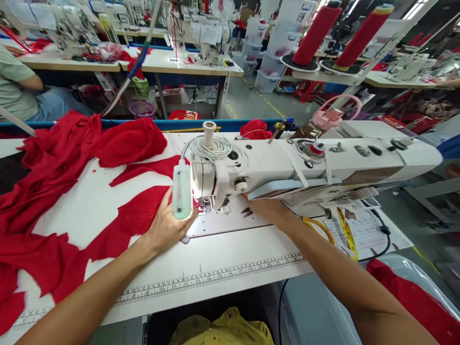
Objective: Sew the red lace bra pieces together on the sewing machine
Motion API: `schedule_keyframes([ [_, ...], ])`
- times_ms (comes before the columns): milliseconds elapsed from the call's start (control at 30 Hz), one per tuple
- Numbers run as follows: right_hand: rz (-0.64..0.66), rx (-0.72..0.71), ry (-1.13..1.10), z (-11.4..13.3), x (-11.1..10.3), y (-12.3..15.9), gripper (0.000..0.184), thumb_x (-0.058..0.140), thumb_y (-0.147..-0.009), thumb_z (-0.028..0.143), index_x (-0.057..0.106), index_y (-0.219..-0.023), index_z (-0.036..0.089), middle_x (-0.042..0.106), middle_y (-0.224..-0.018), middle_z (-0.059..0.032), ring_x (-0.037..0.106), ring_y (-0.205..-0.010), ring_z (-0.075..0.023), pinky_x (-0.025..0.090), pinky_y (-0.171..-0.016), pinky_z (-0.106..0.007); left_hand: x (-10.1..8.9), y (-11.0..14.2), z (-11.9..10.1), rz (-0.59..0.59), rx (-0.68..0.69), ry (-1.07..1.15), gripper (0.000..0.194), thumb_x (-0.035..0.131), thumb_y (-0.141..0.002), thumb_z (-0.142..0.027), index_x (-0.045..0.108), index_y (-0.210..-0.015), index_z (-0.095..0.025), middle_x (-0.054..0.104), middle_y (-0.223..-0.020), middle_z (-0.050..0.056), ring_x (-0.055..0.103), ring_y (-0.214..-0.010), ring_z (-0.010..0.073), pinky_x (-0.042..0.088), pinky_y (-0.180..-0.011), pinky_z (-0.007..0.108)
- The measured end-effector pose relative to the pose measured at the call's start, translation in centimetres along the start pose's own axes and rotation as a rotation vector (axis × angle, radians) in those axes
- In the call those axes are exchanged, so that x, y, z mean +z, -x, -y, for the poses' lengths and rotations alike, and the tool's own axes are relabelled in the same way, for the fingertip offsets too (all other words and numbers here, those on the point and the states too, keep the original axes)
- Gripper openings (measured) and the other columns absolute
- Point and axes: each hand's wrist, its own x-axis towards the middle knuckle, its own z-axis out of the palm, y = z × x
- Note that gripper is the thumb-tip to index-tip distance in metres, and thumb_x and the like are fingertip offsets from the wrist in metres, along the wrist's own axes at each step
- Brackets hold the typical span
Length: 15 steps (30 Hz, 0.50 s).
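Observation:
A white sewing machine (273, 165) stands across the table, with a lit lamp (182, 191) at its needle end. My left hand (168, 223) lies on a red fabric piece (138, 211) just left of the presser foot (204, 206). Its visible fingers are spread and flat; the lamp covers some of them. My right hand (253, 205) reaches under the machine arm, and a pale blue tray (280, 188) and the machine hide its fingers. Small dark thread snips (247, 212) lie beside it on the machine bed.
Heaped red fabric (53, 167) covers the table's left side. A printed ruler (201, 278) runs along the front edge. Yellow measuring tape (347, 235) and papers (370, 230) lie at right. Red thread cones (316, 33) stand behind. A grey bin (319, 302) sits below. Another person (21, 91) sits far left.

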Motion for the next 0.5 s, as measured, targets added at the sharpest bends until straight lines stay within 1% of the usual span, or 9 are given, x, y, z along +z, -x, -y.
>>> schedule_keyframes([
  [100,0.036,-0.062,0.032,0.5,-0.1,0.8,0.035,0.045,-0.093,0.015,0.067,-0.12,0.02,0.072,-0.08,-0.0079,0.062,-0.064,-0.0199,0.04,-0.059,-0.028,0.2,0.2,0.1,0.007,0.0,-0.006,0.02,0.052,-0.097,-0.018,0.071,-0.097,-0.022,0.07,-0.092,0.004,0.064,-0.095,0.0193,0.047,-0.108,0.053],
  [133,0.023,-0.096,0.052,0.9,-0.1,1.3,0.039,0.046,-0.092,0.014,0.063,-0.126,0.022,0.072,-0.082,-0.0074,0.061,-0.064,-0.0185,0.039,-0.058,-0.026,0.3,0.2,0.1,0.011,0.004,-0.008,0.02,0.051,-0.097,-0.018,0.071,-0.097,-0.023,0.07,-0.093,0.004,0.064,-0.096,0.0195,0.046,-0.109,0.054],
  [200,-0.084,-0.197,0.107,1.6,0.2,2.1,0.043,0.047,-0.09,0.01,0.061,-0.129,0.024,0.071,-0.087,-0.0067,0.059,-0.064,-0.0155,0.035,-0.058,-0.024,0.3,0.4,0.0,0.017,0.012,-0.019,0.02,0.051,-0.097,-0.018,0.07,-0.099,-0.023,0.07,-0.094,0.004,0.064,-0.099,0.0203,0.045,-0.111,0.056],
  [267,-0.258,-0.307,0.145,2.6,0.7,2.8,0.04,0.048,-0.089,0.006,0.065,-0.12,0.026,0.07,-0.089,-0.0056,0.057,-0.064,-0.0133,0.031,-0.059,-0.024,0.1,0.5,-0.2,0.019,0.027,-0.033,0.02,0.051,-0.097,-0.018,0.07,-0.101,-0.022,0.071,-0.095,0.005,0.064,-0.1,0.0212,0.044,-0.111,0.057],
  [300,-0.329,-0.339,0.145,3.1,0.9,3.0,0.037,0.048,-0.089,0.006,0.067,-0.113,0.026,0.068,-0.087,-0.0046,0.055,-0.063,-0.0122,0.029,-0.059,-0.024,0.0,0.6,-0.3,0.015,0.037,-0.039,0.02,0.05,-0.097,-0.018,0.07,-0.103,-0.021,0.071,-0.096,0.006,0.065,-0.101,0.0214,0.044,-0.111,0.057],
  [333,-0.362,-0.345,0.129,3.6,1.0,3.2,0.033,0.049,-0.09,0.006,0.068,-0.107,0.026,0.066,-0.084,-0.0033,0.052,-0.061,-0.011,0.026,-0.058,-0.024,-0.1,0.7,-0.5,0.007,0.05,-0.048,0.021,0.05,-0.097,-0.017,0.069,-0.104,-0.02,0.072,-0.096,0.006,0.066,-0.1,0.0216,0.044,-0.111,0.058],
  [367,-0.359,-0.329,0.107,4.1,1.0,3.4,0.03,0.049,-0.091,0.007,0.068,-0.103,0.026,0.064,-0.082,-0.0021,0.048,-0.058,-0.0098,0.023,-0.056,-0.024,-0.2,0.8,-0.6,-0.003,0.063,-0.058,0.021,0.049,-0.096,-0.016,0.069,-0.104,-0.019,0.072,-0.096,0.007,0.067,-0.1,0.0215,0.044,-0.111,0.058],
  [433,-0.28,-0.248,0.066,4.9,0.7,3.7,0.027,0.048,-0.093,0.009,0.067,-0.103,0.025,0.061,-0.081,-0.0011,0.043,-0.053,-0.0085,0.018,-0.053,-0.023,-0.5,0.9,-0.9,-0.016,0.088,-0.084,0.023,0.048,-0.096,-0.013,0.069,-0.102,-0.017,0.073,-0.095,0.007,0.068,-0.098,0.0213,0.044,-0.111,0.059],
  [500,-0.175,-0.189,0.031,5.4,0.0,4.1,0.028,0.045,-0.093,0.009,0.064,-0.11,0.022,0.06,-0.087,-0.0028,0.046,-0.057,-0.0103,0.019,-0.052,-0.023,-0.7,0.9,-1.0,-0.014,0.104,-0.113,0.022,0.048,-0.094,-0.01,0.07,-0.099,-0.015,0.073,-0.092,0.008,0.069,-0.097,0.0219,0.044,-0.111,0.06],
])
